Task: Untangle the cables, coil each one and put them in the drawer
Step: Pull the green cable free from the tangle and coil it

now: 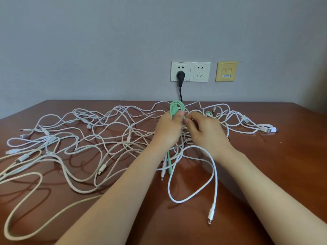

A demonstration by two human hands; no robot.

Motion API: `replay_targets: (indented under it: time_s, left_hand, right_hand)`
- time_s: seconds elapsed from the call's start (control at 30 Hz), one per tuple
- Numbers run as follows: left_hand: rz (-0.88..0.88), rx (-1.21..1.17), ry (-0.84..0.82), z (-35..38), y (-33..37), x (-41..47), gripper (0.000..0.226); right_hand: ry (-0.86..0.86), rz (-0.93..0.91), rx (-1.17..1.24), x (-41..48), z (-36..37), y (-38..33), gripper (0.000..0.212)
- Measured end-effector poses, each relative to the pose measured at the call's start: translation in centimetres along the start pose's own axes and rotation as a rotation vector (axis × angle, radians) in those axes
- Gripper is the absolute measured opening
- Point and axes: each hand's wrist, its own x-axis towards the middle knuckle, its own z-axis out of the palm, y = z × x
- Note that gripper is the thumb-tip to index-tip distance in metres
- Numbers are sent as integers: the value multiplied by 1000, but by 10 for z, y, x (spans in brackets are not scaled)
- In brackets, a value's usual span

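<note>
Currently, the left hand (169,128) grips the green cable (175,106) coil; the right hand (203,131) pinches a strand (184,118) beside it. Hard pulling may tighten the white cables (106,138) beneath.

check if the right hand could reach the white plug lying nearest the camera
Probably yes: the white plug lies uncovered on the table, though the right hand now pinches the green cable.
</note>
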Motion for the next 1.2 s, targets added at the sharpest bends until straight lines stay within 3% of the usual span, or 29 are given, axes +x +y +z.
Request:
replay_targets:
  time_s: [0.1, 0.23, 0.33, 0.43, 0.83, 0.9, 1.1, 1.2]
  left_hand:
    - [43, 44, -27, 0, 1, -2, 29]
    - [211, 410, 5, -2, 2, -6, 30]
    - [231, 500, -50, -3, 3, -9, 32]
    - [209, 579, -150, 0, 2, -11, 29]
    - [189, 607, -281, -2, 7, -13, 25]
    - [142, 533, -310, -3, 7, -13, 33]
    - [-307, 25, -485, -8, 18, -16, 40]
    - [-428, -195, -565, -13, 21, -14, 38]
  right_hand:
    - [-45, 51, 16, 0, -1, 3, 18]
    - [-16, 215, 56, 5, -6, 1, 26]
    - [36, 291, 158, 7, -11, 0, 24]
    - [33, 220, 83, 6, -12, 3, 31]
    - [53, 101, -116, 6, -13, 11, 24]
    - [51, 94, -119, 6, -14, 10, 22]
    - [9, 82, -95, 8, -14, 9, 20]
    - [-14, 89, -18, 8, -17, 8, 18]
